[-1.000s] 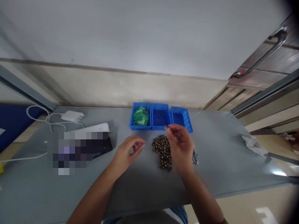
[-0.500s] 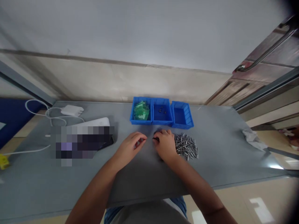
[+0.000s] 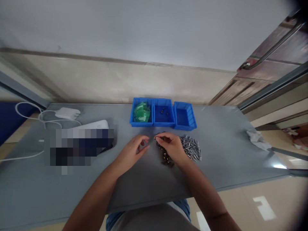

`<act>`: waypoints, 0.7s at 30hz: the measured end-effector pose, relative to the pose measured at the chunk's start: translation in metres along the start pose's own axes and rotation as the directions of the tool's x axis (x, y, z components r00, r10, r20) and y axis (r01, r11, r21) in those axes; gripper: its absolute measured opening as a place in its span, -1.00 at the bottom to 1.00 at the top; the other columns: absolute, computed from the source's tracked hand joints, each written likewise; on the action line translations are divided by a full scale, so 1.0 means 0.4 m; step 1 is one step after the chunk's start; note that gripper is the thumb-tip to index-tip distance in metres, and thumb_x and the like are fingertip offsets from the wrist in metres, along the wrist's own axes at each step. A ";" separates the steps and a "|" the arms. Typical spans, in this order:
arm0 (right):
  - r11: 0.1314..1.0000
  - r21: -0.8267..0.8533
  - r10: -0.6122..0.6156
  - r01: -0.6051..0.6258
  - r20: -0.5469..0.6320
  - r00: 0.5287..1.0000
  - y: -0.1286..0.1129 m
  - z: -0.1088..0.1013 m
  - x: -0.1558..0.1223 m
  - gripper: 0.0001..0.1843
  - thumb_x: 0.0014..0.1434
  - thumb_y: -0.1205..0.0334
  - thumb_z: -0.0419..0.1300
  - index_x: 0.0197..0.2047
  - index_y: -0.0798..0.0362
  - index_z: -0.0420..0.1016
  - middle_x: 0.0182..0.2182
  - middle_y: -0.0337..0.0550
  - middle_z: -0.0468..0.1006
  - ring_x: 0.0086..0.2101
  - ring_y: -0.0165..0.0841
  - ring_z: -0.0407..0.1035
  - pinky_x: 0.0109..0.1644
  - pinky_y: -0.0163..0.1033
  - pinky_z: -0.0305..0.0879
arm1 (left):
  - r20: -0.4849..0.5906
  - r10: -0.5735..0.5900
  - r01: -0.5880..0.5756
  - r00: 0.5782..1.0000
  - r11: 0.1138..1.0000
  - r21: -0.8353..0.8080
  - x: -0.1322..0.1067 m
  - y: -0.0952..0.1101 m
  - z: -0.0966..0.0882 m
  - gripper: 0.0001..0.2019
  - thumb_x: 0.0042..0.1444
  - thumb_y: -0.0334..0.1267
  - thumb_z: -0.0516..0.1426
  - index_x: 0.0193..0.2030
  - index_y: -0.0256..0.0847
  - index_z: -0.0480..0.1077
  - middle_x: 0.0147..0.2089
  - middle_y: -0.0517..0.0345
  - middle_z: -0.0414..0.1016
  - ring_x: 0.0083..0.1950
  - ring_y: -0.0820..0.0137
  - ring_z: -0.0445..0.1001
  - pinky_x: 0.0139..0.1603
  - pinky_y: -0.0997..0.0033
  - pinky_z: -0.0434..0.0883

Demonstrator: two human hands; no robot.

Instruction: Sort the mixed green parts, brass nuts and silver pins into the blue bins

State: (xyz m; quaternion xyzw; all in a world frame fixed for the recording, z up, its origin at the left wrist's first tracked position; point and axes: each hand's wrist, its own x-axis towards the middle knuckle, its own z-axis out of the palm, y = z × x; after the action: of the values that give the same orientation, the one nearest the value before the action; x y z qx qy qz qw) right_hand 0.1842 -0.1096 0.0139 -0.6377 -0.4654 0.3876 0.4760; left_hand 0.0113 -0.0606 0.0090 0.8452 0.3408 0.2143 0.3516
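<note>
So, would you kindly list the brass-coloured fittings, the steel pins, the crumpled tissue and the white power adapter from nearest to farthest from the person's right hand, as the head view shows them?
From the right hand:
1. Brass-coloured fittings: directly under and beside it.
2. Steel pins: just to its right.
3. Crumpled tissue: towards the table's right end.
4. White power adapter: far left, by the table's back edge.

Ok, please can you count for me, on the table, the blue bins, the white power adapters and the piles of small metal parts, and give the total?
Blue plastic bins: 3
White power adapter: 1
Brass-coloured pile of small parts: 1
Silver pile of metal pins: 1
Total: 6
</note>
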 end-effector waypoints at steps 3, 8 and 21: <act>0.883 0.416 0.135 -0.220 0.223 0.965 -0.019 -0.001 -0.009 -0.84 -0.04 0.18 0.19 -0.35 0.03 0.49 -0.46 -0.26 0.43 -0.51 -0.50 0.18 -0.43 -0.35 0.07 | 0.016 -0.019 0.021 1.000 0.995 -0.099 -0.001 0.019 0.002 -0.72 0.13 -0.22 0.03 -0.02 -0.15 0.16 -0.17 0.15 0.37 -0.23 0.46 0.38 -0.26 0.48 0.38; 0.704 0.582 0.231 -0.407 0.354 0.906 -0.019 0.022 -0.020 -0.83 -0.14 0.21 0.26 -0.41 0.08 0.48 -0.50 -0.28 0.36 -0.53 -0.53 0.15 -0.45 -0.37 0.05 | -0.025 -0.056 0.052 0.998 0.989 -0.138 -0.003 0.035 -0.002 -0.86 0.16 -0.26 -0.01 -0.14 -0.14 0.24 -0.27 0.23 0.41 -0.26 0.50 0.42 -0.25 0.52 0.36; 0.737 0.549 0.170 -0.393 0.413 0.895 -0.014 0.032 -0.029 -0.79 -0.08 0.13 0.24 -0.37 0.08 0.48 -0.47 -0.22 0.39 -0.46 -0.48 0.23 -0.45 -0.35 0.14 | -0.162 0.124 -0.123 0.979 0.992 0.018 -0.006 0.031 -0.009 -0.93 0.12 -0.36 0.04 -0.26 -0.18 0.32 -0.29 0.18 0.38 -0.28 0.50 0.38 -0.27 0.53 0.35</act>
State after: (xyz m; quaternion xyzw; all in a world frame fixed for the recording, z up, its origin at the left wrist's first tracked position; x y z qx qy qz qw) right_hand 0.1678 -0.1171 0.0168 -0.4335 -0.2823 0.6897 0.5067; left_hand 0.0128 -0.0671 0.0203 0.8458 0.3160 0.3027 0.3052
